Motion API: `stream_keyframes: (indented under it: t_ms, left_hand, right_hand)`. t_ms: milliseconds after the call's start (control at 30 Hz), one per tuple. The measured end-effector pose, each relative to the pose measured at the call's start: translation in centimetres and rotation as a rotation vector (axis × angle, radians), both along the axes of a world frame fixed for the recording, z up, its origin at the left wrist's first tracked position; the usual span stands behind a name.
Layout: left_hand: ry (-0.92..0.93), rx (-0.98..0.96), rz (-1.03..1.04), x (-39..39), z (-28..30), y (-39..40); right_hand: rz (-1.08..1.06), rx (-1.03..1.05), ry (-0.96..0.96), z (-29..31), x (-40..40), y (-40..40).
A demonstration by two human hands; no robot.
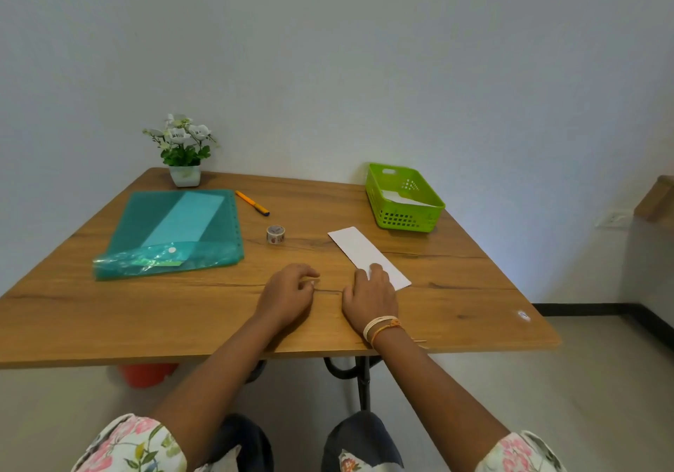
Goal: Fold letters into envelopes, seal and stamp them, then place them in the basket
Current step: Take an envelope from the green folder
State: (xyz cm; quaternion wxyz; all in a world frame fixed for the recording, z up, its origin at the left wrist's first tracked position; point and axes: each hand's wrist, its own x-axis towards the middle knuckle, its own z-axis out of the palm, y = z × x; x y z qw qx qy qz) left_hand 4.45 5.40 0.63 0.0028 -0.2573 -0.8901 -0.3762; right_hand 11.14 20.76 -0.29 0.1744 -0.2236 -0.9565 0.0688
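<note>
Head view, left to right: a translucent teal plastic folder (171,232) lies flat on the wood-grain table (109,311), a potted white flower (184,150) behind it. An orange pen (252,203) and a small tape roll (275,234) sit mid-table. The left hand (288,294) rests loosely curled, holding nothing, with bare wood around it. The right hand (370,298) presses its fingers flat on the near end of a long white envelope (359,249). A perforated green basket (403,198) with white paper inside stands far right, near the edge.
</note>
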Motion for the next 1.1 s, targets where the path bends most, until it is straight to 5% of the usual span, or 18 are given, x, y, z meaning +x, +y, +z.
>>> stream_keyframes:
  t_ms: [300, 433, 600, 733, 1100]
  left_hand:
    - [0.162, -0.016, 0.019, -1.7, 0.6, -7.5]
    - [0.268, 0.085, 0.204, -1.3, 0.3, -11.2]
    - [0.244, 0.211, 0.329, -1.5, 0.6, -11.8]
    - [0.27, 0.256, 0.352, -1.5, 0.4, -11.9]
    - [0.714, 0.279, 0.459, -3.1, 2.3, -14.6]
  right_hand:
    - [0.226, -0.063, 0.101, 1.3, -3.2, -7.9]
    - [0.416, -0.197, 0.147, 2.3, -7.1, -11.7]
    - [0.499, -0.411, -0.154, 5.5, -14.2, -15.2]
    - [0.496, -0.436, -0.289, 6.0, -16.5, -14.9]
    - [0.548, -0.348, -0.11, 5.6, -12.7, -9.6]
